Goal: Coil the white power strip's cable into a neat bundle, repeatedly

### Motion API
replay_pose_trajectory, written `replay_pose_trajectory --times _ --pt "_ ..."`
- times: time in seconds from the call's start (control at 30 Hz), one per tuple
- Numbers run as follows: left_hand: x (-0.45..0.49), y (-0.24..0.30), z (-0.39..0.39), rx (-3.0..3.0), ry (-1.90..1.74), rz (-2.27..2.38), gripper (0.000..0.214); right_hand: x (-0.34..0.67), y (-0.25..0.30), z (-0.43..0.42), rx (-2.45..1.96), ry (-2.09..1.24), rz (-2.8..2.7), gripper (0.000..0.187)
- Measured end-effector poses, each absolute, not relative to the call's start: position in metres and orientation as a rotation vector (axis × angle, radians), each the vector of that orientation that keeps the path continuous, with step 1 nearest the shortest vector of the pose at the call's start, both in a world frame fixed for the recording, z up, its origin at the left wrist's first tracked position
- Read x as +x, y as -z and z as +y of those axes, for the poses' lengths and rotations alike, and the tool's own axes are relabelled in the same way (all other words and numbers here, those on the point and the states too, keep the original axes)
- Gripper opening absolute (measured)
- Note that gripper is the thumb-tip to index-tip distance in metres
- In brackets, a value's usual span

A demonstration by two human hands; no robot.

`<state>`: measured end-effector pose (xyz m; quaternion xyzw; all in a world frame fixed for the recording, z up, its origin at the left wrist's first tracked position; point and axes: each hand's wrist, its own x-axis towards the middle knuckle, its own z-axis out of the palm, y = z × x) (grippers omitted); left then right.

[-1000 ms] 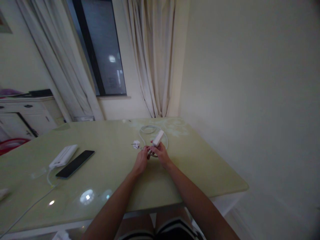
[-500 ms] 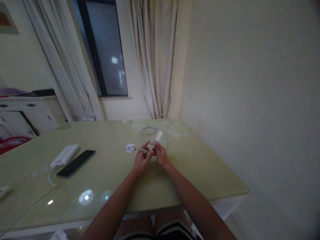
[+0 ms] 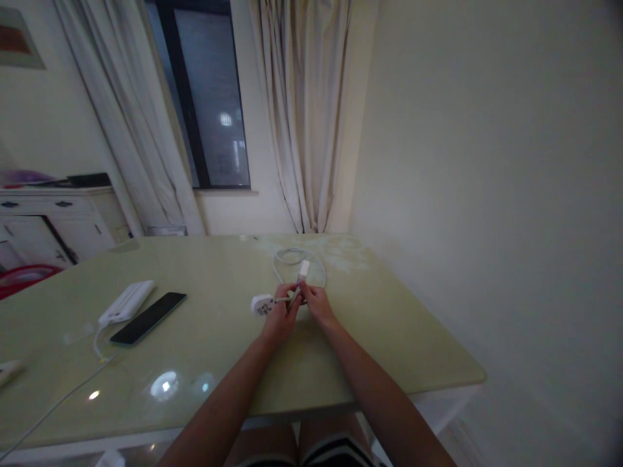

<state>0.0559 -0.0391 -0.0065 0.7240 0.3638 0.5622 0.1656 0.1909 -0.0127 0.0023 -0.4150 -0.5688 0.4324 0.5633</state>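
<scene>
Both my hands meet over a pale cable [image 3: 323,267] that loops on the table beyond them. My left hand [image 3: 281,316] is closed around the cable near a white plug [image 3: 263,305], which sticks out to its left with its face toward me. Against it, my right hand [image 3: 315,302] is closed, its fingers pinching the cable close to the left fingertips. A white rectangular connector block [image 3: 304,269] stands up just past my fingertips. The exact grip between the fingers is partly hidden.
On the left of the pale green table [image 3: 389,337] lie a black phone [image 3: 148,318] and a white power strip [image 3: 127,302] with its cord [image 3: 58,405]. Another white item [image 3: 8,371] sits at the far left edge. A wall [image 3: 487,194] borders the right side.
The white plug has swung down and turned its face toward me. My left fingers have curled in from a looser spread, and the white block has tilted more upright.
</scene>
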Motion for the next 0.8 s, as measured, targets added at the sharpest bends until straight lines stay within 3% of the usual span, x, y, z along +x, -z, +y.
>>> replay_pose_trajectory --times 0.27,0.63,0.8 --pt "0.060 0.013 -0.037 2.219 -1.924 1.107 0.026 0.190 -0.006 -0.016 -0.970 -1.005 -1.410 0.070" --pt "0.051 0.002 -0.047 2.476 -1.728 1.026 0.048 0.190 -0.008 -0.018 -0.944 -1.075 -1.297 0.059" --pt "0.058 0.007 -0.045 2.396 -1.816 1.044 0.041 0.187 -0.009 -0.022 -0.938 -1.045 -1.307 0.051"
